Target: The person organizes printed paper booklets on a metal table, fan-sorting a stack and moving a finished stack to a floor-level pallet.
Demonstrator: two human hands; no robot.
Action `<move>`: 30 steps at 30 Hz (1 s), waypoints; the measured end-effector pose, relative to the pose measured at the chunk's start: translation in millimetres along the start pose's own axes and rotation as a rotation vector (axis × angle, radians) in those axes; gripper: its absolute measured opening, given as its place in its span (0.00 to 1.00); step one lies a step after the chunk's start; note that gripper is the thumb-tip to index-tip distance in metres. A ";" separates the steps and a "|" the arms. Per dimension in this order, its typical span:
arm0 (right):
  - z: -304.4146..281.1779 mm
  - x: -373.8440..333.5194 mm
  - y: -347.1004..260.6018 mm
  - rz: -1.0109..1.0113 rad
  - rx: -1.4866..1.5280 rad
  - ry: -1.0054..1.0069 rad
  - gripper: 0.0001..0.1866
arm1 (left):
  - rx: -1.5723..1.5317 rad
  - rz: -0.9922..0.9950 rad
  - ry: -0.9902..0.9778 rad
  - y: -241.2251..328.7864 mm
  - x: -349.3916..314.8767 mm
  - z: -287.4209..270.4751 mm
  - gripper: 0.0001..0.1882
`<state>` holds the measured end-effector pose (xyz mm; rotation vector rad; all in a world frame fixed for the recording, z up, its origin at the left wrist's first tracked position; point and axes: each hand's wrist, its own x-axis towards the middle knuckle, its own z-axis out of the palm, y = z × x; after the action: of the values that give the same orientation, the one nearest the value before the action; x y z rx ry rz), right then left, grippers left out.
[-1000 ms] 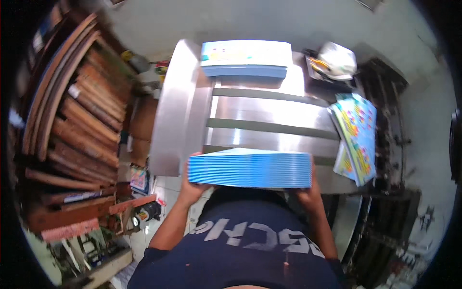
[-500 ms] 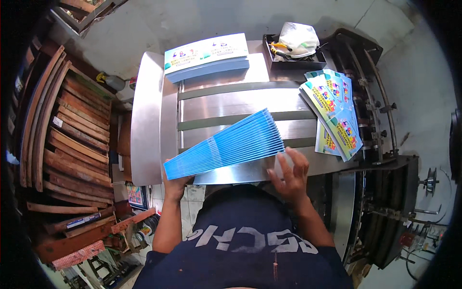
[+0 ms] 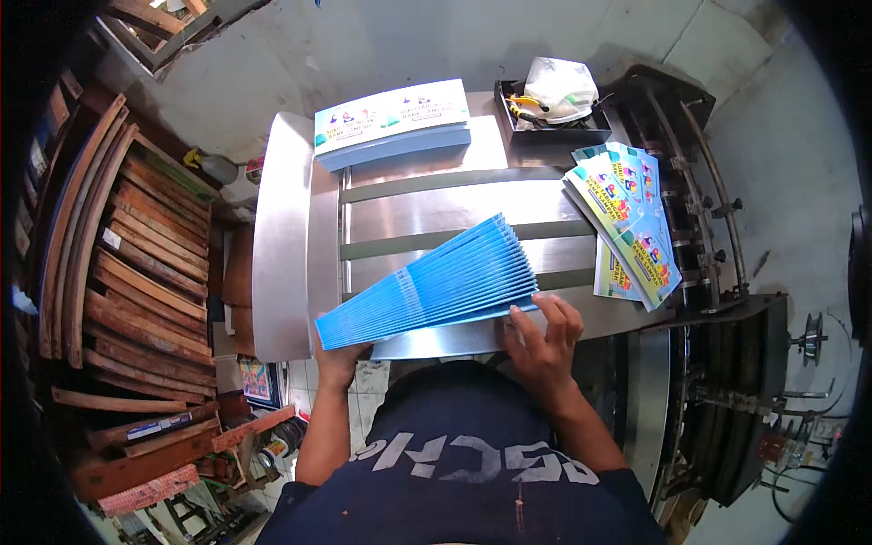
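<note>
A fanned stack of blue booklets [image 3: 427, 286] lies slantwise over the near edge of the metal table [image 3: 427, 345]. My left hand [image 3: 340, 363] is closed around the stack's narrow left end, its fingers partly hidden underneath. At the spread right end, my right hand [image 3: 545, 341] pinches the corner of the lowest booklet [image 3: 509, 312], which parts slightly from those above it. The thumb of that hand is partly hidden.
Two neat piles of printed booklets [image 3: 391, 113] stand at the back left of the table. Loose booklets [image 3: 627, 222] overlap at the right, beside black machine rollers [image 3: 695, 200]. A black box [image 3: 554, 134] holds a white bag [image 3: 560, 91] and tools. Wooden slats [image 3: 150, 272] lean at the left.
My right fingers have moved in from just beside the fan's near right corner onto the lowest booklet. A gap has opened beneath the others. The left hand keeps its hold.
</note>
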<state>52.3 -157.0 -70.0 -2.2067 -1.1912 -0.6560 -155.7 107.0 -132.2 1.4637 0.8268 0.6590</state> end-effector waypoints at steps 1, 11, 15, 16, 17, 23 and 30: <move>-1.9 0.2 -0.4 -0.007 0.000 0.012 0.19 | -0.005 0.000 0.005 -1.7 0.2 -0.1 0.29; -11.9 13.4 -5.9 0.096 0.100 -0.135 0.12 | 0.048 -0.007 -0.062 -3.2 3.9 -6.7 0.27; -14.7 17.4 -5.1 0.102 0.169 -0.219 0.10 | 0.043 0.020 -0.044 -5.8 5.6 -5.7 0.27; -15.2 17.0 -5.9 0.128 0.181 -0.244 0.10 | 0.065 0.031 -0.049 -4.7 5.1 -5.1 0.27; -15.1 18.1 -7.2 0.129 0.181 -0.244 0.10 | 0.066 0.031 -0.050 -5.8 5.6 -5.3 0.27; -10.8 17.3 -11.0 0.203 0.176 -0.218 0.11 | 0.093 0.023 -0.017 -5.5 2.6 -1.0 0.26; -5.1 20.3 -11.4 0.249 0.332 -0.300 0.10 | 0.049 0.021 -0.047 -3.5 2.5 -2.9 0.27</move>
<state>51.7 -143.1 -50.7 -2.1609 -1.0496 -0.0216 -157.0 110.6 -135.7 1.5285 0.7969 0.6214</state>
